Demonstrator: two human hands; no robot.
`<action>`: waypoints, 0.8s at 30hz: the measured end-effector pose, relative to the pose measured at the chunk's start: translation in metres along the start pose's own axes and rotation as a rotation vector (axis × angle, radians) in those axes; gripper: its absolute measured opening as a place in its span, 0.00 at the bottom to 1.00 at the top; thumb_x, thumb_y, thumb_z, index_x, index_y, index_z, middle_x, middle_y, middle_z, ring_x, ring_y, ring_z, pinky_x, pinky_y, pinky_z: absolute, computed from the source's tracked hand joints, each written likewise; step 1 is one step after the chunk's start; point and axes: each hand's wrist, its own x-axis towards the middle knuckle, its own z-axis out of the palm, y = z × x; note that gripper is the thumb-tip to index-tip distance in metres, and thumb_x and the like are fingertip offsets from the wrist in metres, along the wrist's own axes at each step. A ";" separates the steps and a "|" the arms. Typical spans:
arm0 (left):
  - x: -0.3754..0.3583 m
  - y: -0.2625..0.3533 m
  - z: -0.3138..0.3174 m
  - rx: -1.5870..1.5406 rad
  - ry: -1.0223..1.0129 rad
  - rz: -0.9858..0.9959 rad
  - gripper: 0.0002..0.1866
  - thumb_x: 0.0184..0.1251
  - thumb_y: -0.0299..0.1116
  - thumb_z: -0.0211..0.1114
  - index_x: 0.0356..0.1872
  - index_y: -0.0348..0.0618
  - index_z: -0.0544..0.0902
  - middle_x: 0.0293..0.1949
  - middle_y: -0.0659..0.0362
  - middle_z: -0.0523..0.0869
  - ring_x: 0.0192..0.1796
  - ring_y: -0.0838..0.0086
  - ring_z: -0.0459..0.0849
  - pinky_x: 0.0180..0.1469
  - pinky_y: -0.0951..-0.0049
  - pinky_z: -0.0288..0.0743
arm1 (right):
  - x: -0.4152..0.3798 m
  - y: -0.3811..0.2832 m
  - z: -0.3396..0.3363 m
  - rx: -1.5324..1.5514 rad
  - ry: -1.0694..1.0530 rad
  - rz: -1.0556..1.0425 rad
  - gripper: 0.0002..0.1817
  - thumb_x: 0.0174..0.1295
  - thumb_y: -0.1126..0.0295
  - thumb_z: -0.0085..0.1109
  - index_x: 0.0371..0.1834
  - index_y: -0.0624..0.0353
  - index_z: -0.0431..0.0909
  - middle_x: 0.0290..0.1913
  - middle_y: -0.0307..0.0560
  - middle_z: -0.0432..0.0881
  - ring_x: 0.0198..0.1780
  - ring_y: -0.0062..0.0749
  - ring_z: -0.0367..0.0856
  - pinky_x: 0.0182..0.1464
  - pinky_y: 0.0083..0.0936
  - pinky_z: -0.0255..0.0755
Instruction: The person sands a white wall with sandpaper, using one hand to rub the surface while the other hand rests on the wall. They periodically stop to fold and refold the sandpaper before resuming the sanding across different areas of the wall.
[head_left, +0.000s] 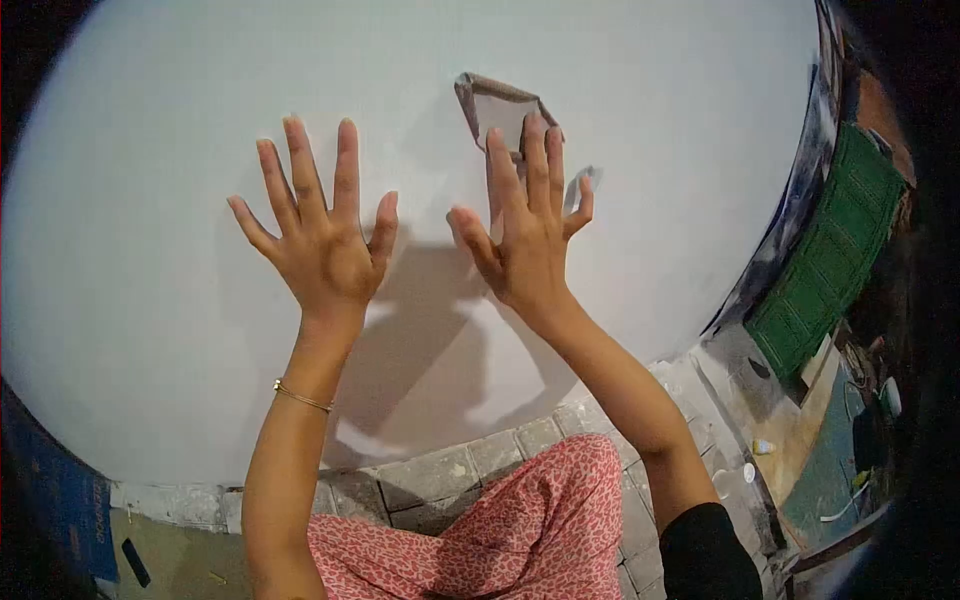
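Note:
My left hand [325, 235] is held up with its back toward me and its fingers spread wide, holding nothing, in front of a broad white surface [180, 330]. To its right, my right hand [530, 230] is also raised, fingers apart. Its fingertips overlap a flat, angular piece with a pale middle and folded brown edges [500, 90]; I cannot tell whether they touch it. Beside the right little finger shows a small greyish, glassy-looking thing [585, 176], partly hidden. Shadows of my head and arms fall on the white surface below the hands.
My legs in pink patterned trousers [550, 510] rest on grey paving blocks [430, 475]. A green woven mat [830, 250] lies at the right, with a small yellowish item [763, 447] below it. Left, there is a blue printed sheet [60, 495] and a dark narrow object [136, 562].

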 end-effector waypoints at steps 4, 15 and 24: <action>-0.003 0.002 0.002 0.028 -0.029 0.012 0.32 0.66 0.61 0.40 0.69 0.65 0.57 0.73 0.58 0.47 0.74 0.60 0.44 0.68 0.40 0.28 | 0.004 -0.005 0.002 0.012 0.000 0.046 0.37 0.61 0.46 0.50 0.70 0.52 0.56 0.72 0.58 0.48 0.73 0.51 0.43 0.65 0.55 0.29; 0.000 0.002 -0.002 -0.020 0.020 0.004 0.29 0.66 0.59 0.41 0.68 0.67 0.61 0.72 0.57 0.54 0.74 0.61 0.48 0.68 0.41 0.28 | 0.002 -0.008 -0.002 0.079 0.014 0.070 0.37 0.60 0.46 0.50 0.70 0.50 0.56 0.72 0.59 0.48 0.73 0.53 0.42 0.63 0.59 0.29; -0.002 0.002 0.000 0.014 0.008 -0.007 0.31 0.64 0.59 0.45 0.68 0.67 0.61 0.71 0.57 0.54 0.73 0.61 0.48 0.69 0.42 0.28 | 0.005 -0.007 -0.009 -0.029 -0.062 0.045 0.37 0.63 0.41 0.42 0.70 0.51 0.56 0.73 0.60 0.39 0.73 0.61 0.30 0.62 0.62 0.30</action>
